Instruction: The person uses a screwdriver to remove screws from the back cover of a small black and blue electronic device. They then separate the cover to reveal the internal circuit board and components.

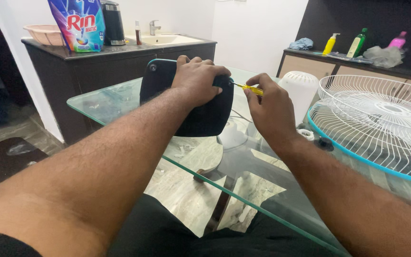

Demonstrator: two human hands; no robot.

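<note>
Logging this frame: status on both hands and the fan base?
Left hand clamped over the dark fan base, stood on edge on the glass table. Right hand holds yellow screwdriver, tip at base's edge. White fan grille lies right, clear.

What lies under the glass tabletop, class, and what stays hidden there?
Through the glass tabletop show a marble floor and a dark table leg. The black fan base, held by the left hand, covers what lies behind it.

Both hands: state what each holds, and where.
Left hand grips the black base by its top edge; right hand holds the screwdriver by its yellow handle.
</note>
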